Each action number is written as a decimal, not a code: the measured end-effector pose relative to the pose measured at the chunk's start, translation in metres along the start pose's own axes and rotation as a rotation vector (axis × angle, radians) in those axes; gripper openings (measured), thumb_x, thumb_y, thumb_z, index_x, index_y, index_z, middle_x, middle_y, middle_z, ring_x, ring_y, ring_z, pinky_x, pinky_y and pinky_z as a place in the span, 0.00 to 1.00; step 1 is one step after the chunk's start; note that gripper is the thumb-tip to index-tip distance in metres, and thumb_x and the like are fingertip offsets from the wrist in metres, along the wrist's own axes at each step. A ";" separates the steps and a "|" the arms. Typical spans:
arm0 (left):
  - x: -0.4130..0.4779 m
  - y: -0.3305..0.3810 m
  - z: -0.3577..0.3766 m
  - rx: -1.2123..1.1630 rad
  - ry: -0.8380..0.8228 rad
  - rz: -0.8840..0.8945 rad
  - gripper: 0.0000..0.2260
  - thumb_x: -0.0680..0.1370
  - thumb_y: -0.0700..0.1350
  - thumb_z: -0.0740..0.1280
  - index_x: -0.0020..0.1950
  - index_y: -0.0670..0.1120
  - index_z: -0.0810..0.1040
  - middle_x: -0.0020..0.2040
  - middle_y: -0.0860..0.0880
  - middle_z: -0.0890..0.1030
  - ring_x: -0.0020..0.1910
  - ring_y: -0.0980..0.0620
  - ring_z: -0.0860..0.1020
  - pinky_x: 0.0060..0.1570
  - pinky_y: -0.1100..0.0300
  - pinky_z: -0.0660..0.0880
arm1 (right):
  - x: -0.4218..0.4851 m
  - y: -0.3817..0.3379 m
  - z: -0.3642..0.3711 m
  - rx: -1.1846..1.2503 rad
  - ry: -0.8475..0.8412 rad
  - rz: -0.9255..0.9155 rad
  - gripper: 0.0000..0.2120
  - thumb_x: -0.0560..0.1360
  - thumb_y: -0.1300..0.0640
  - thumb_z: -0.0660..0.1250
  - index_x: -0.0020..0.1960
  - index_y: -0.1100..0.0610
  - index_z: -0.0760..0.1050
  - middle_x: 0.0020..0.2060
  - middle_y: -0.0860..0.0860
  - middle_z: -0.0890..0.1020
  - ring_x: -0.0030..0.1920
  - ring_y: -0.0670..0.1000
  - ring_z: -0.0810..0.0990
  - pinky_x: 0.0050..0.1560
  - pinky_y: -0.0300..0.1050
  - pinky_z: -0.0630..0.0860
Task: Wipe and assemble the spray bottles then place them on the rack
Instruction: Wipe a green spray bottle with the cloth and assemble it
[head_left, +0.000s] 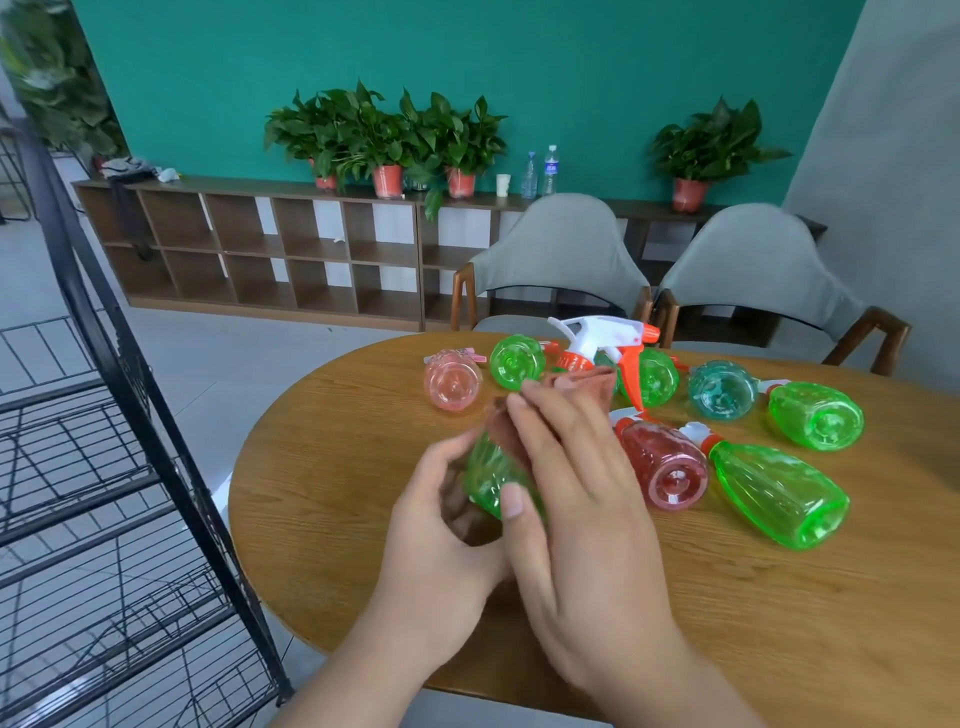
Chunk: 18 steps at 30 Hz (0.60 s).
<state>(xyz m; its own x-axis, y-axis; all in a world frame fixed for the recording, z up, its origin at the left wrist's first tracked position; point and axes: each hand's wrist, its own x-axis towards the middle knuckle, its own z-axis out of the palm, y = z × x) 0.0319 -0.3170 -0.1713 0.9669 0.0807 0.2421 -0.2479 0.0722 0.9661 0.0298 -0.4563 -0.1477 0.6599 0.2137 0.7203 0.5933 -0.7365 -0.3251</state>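
My left hand (441, 525) grips the lower body of a green spray bottle (491, 478) above the round wooden table (727, 597). The bottle carries a white and orange trigger head (608, 338) that points away from me. My right hand (566, 483) presses a brownish-pink cloth (571, 384) around the bottle's upper part, with fingers curled over the cloth. The cloth hides the bottle's neck.
Several more bottles lie on the table: a pink one (452, 382), green ones (517, 361) (779, 491) (815, 415), a teal one (722, 389) and a red one (665, 467). A black wire rack (104, 467) stands at the left. Two grey chairs (561, 249) sit behind the table.
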 end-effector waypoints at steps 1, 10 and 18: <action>0.001 -0.001 0.000 -0.001 0.005 -0.008 0.29 0.70 0.30 0.79 0.68 0.46 0.78 0.59 0.51 0.88 0.57 0.55 0.86 0.53 0.66 0.80 | -0.005 -0.004 0.004 -0.024 0.002 -0.030 0.27 0.83 0.50 0.60 0.79 0.58 0.72 0.80 0.50 0.70 0.84 0.53 0.62 0.80 0.63 0.64; 0.005 0.003 -0.003 -0.030 0.032 0.005 0.31 0.69 0.23 0.77 0.66 0.47 0.79 0.58 0.52 0.88 0.56 0.54 0.87 0.53 0.66 0.81 | -0.012 -0.006 0.007 -0.093 0.000 -0.232 0.26 0.81 0.53 0.63 0.77 0.57 0.76 0.79 0.50 0.72 0.84 0.52 0.63 0.82 0.58 0.63; -0.002 0.004 -0.003 0.024 -0.068 0.029 0.36 0.67 0.40 0.83 0.73 0.52 0.77 0.64 0.54 0.86 0.64 0.54 0.84 0.63 0.58 0.80 | 0.006 0.009 -0.011 0.055 0.007 -0.027 0.25 0.86 0.50 0.56 0.82 0.55 0.69 0.82 0.47 0.68 0.85 0.52 0.60 0.81 0.63 0.63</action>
<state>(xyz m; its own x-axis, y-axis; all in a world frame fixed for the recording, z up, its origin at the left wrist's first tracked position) 0.0285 -0.3141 -0.1679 0.9615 0.0150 0.2743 -0.2747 0.0473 0.9604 0.0343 -0.4685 -0.1399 0.6407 0.2284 0.7330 0.6350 -0.6943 -0.3387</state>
